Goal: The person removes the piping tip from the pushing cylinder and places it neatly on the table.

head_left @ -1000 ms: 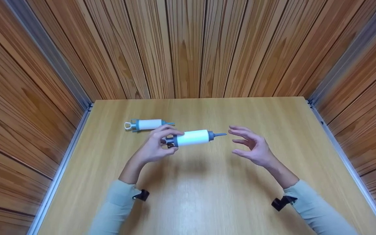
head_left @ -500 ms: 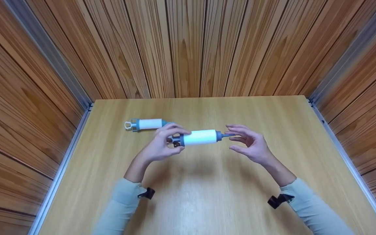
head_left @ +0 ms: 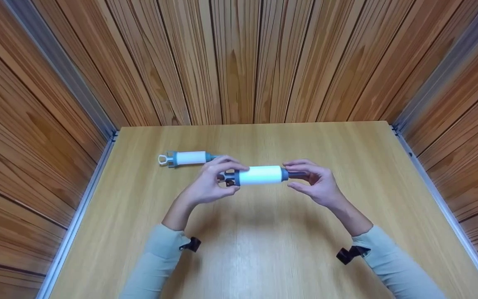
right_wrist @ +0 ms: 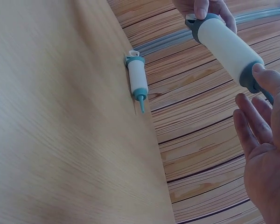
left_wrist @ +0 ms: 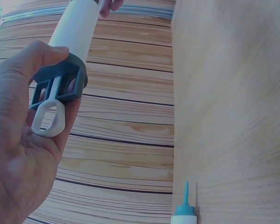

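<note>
A large syringe [head_left: 259, 175] with a white barrel, dark blue-green end fittings and a thin nozzle is held level above the table. My left hand [head_left: 212, 182] grips its handle end, thumb and fingers on the flange; the white pull ring [left_wrist: 49, 119] shows beside the palm in the left wrist view. My right hand [head_left: 320, 182] is around the nozzle end with fingers spread. Its thumb overlaps the front cap [right_wrist: 248, 77] in the right wrist view; whether it touches is unclear. A second, smaller-looking syringe [head_left: 191, 158] lies on the table behind my left hand.
The wooden table [head_left: 239, 257] stretches out under both hands. Wood-plank walls [head_left: 239, 62] stand at the back and sides, with metal rails [head_left: 73, 211] along the side edges. Each wrist carries a small black camera mount [head_left: 349, 254].
My left hand has carried the syringe to the right. My right hand has moved slightly left, so the nozzle now lies between its thumb and fingers. The second syringe has stayed put.
</note>
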Demonstrator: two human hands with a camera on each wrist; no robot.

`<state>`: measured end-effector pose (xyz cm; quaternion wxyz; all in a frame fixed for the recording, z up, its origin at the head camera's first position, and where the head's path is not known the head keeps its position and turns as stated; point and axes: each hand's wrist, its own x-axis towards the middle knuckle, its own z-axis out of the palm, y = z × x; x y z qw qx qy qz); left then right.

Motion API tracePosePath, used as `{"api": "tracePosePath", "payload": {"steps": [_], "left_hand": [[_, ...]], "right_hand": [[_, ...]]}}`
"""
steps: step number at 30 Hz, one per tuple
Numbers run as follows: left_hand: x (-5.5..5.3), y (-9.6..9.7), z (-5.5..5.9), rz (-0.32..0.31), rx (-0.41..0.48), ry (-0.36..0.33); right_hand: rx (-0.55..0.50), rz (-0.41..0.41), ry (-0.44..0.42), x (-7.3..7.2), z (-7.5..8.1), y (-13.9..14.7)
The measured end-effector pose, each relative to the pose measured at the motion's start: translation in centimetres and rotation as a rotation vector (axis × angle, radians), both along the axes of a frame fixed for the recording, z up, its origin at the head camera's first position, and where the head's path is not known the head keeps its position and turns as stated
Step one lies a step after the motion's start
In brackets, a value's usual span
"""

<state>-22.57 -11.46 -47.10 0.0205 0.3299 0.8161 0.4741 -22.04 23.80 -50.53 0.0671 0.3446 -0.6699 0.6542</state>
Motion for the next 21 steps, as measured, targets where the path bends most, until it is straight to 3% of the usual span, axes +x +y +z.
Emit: {"api": "tracePosePath", "payload": {"steps": [11, 21], "left_hand": [[0.05, 0.37, -0.1, -0.042, 0.025, -0.002], [0.29, 0.84, -0.58, -0.001, 0.022, 0.161]], "right_hand": [[-0.024, -0.026, 0.016, 0.13, -0.06, -0.48], [-0.005, -0.083, -0.039, 0.67, 0.4, -0.7]]}}
